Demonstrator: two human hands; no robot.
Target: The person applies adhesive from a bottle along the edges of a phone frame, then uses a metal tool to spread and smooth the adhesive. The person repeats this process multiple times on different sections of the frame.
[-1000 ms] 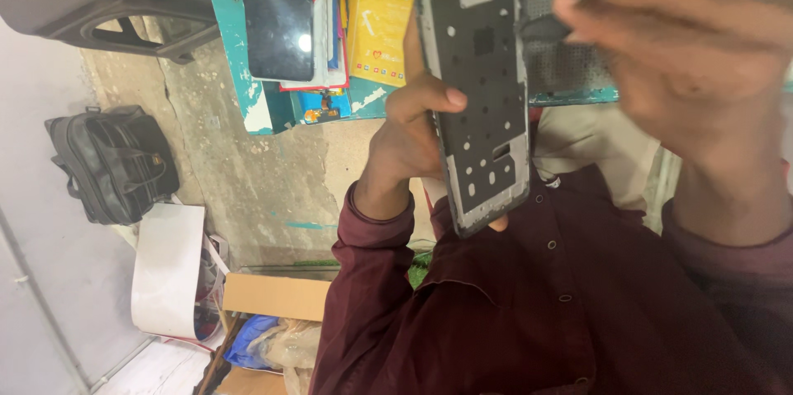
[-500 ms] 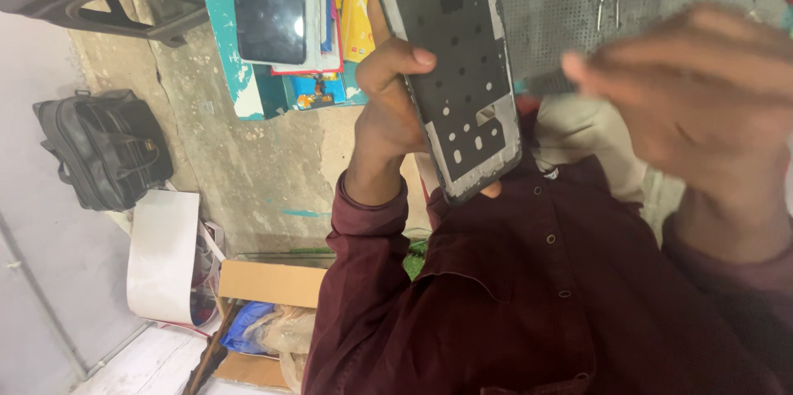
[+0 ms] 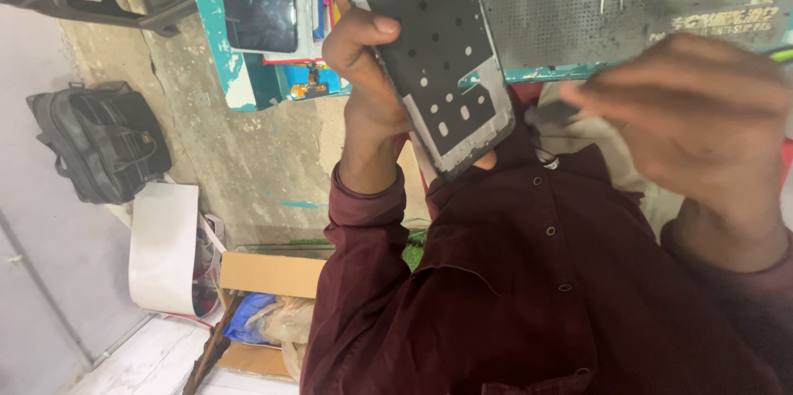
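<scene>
Bag: a black backpack [image 3: 97,140] slumped on the floor at far left.
Carton: an open cardboard box [image 3: 268,275] lower down, near the maroon sleeve.
Spare phone: a dark phone [image 3: 258,0] lying on the teal-edged bench.
Left hand [image 3: 372,85]: thumb and fingers clamped on the phone frame [image 3: 429,40], held tilted above the lap.
Right hand [image 3: 690,118]: blurred beside the frame; grip unclear.

Single head-worn view, looks steeply down past own chest, close range. Left hand [image 3: 372,106] with phone frame [image 3: 429,48] fills upper centre, right hand [image 3: 694,122] blurred near lens. Bench edge [image 3: 206,23] top, floor with black bag [image 3: 99,143] lower left.
</scene>
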